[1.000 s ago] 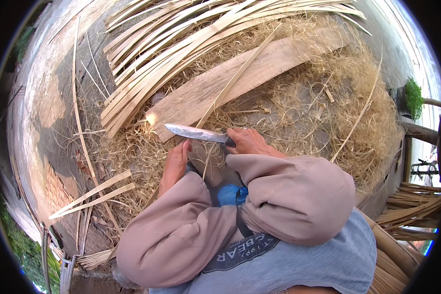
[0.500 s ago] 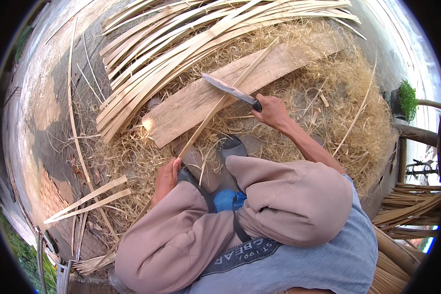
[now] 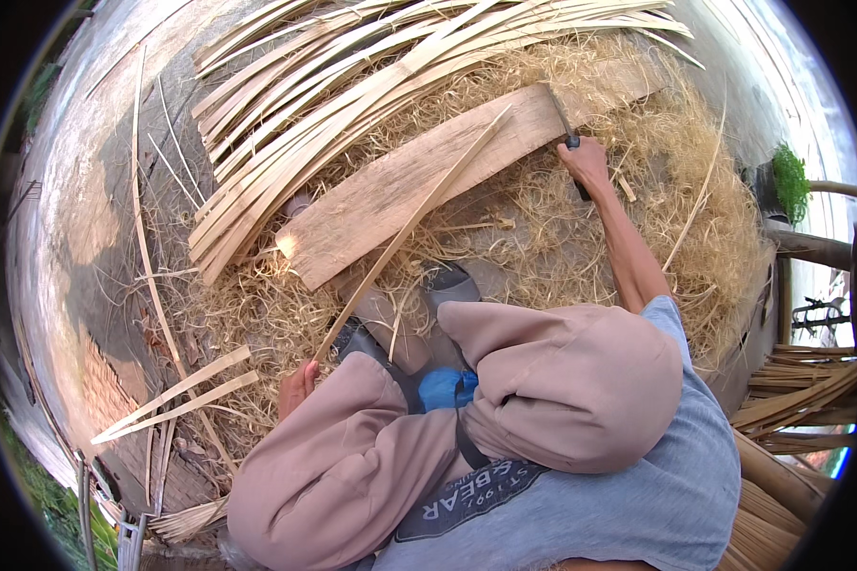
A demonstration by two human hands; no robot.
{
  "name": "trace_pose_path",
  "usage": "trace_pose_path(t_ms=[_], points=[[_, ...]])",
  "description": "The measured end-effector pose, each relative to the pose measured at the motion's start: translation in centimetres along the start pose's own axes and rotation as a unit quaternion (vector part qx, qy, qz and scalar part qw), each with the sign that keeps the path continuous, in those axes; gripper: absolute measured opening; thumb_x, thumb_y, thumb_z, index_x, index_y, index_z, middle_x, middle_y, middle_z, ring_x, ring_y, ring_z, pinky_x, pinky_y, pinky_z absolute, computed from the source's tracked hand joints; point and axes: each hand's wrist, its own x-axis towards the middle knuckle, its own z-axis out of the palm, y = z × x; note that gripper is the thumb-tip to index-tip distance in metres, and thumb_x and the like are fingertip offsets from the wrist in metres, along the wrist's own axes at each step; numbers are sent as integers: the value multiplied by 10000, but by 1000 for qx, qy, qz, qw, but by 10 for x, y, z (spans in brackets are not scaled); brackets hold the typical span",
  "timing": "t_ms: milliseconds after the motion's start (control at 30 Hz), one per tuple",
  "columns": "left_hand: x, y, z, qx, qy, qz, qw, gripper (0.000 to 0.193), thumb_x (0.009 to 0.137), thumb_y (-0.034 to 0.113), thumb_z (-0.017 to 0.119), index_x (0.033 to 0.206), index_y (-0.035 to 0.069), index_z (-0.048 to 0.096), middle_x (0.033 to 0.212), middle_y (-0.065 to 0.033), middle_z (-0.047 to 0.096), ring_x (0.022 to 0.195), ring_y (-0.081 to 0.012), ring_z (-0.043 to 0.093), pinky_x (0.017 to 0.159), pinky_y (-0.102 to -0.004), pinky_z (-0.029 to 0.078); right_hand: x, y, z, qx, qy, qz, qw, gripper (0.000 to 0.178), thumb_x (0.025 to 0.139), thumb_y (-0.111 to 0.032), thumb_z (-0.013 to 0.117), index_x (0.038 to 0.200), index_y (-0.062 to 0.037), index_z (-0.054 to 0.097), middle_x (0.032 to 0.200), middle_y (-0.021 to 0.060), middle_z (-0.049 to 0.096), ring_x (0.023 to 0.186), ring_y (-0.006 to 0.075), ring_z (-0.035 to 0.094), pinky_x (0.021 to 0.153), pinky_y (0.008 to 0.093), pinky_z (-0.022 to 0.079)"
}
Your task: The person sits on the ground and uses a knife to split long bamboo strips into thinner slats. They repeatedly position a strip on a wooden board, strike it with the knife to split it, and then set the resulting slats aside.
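My left hand, beside my left knee, is closed round the near end of a thin bamboo strip. That strip runs up and to the right across a long wooden board, its far end lying over the board. Farther out, my right hand grips the dark handle of a knife. The blade points away from me over the right part of the board and appears nearly edge-on, apart from the strip.
Split bamboo strips lie in a large pile beyond the board. Curly shavings cover the ground around it. A few loose strips lie at the left. Bundled strips stand at the right edge, near a green plant.
My right hand has moved up and right with the knife, off the strip. My left hand has drawn the strip toward me, down and left.
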Motion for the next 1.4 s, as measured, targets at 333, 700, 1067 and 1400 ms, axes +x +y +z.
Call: trace_pose_path(t_ms=[333,700,1067,1400], points=[[5,10,1,144,17,25,989,413,1087,450,475,950,70,564,733,-233,587,662,-437,585,592,-501,416,-95,-50,3,-61,-127,-155,978,354,867,-340,738,907,-7,625,782,242,698,792,402,719,759,498,577],[-1,9,-7,96,-10,5,995,440,1103,436,433,920,59,568,634,-213,502,552,-390,503,552,-486,365,-60,-39,6,-77,-41,-119,989,335,868,-333,721,947,-11,670,850,247,724,811,410,731,764,516,578],[10,29,-34,46,-50,-62,996,445,1115,334,439,861,25,636,627,-181,553,541,-345,517,566,-441,415,-140,-56,53,-56,-152,-263,951,367,873,-340,716,936,3,603,772,240,692,749,405,715,689,509,568],[22,37,-24,62,-18,9,998,432,1111,327,455,861,25,638,638,-170,580,551,-363,566,556,-456,425,-118,-42,32,-80,-93,-206,971,366,871,-346,748,932,-32,570,779,212,699,760,423,711,684,528,561]])
